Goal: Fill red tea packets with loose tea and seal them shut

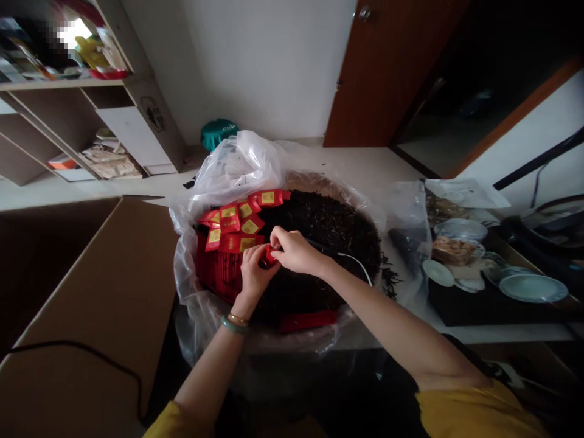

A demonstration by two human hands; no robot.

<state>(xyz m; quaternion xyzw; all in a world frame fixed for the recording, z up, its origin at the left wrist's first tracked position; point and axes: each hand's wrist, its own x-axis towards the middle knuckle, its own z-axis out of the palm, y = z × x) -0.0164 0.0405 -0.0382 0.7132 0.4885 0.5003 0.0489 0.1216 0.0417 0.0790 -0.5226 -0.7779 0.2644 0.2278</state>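
Note:
My left hand (pixel 256 271) is closed around a small red packet (pixel 269 257). At the packet's top edge the fingers of my right hand (pixel 294 249) are pinched, hiding much of it. Both hands are over a wide heap of dark dried tea leaves (pixel 328 213) in a round container lined with clear plastic (pixel 185 286). Beyond my left hand lie several plump red packets (pixel 239 219) with yellow labels. Closer in, flat red packets (pixel 219 271) are stacked in rows. Another red bundle (pixel 308 320) rests at the near rim.
A thin white curved strip (pixel 358 263) lies on the leaves. Loose leaves (pixel 390 280) are spilled right of the container. Further right, a dark tray (pixel 460 310) holds bowls and cups. A large cardboard box (pixel 100 286) stands left, with a dark cable across it.

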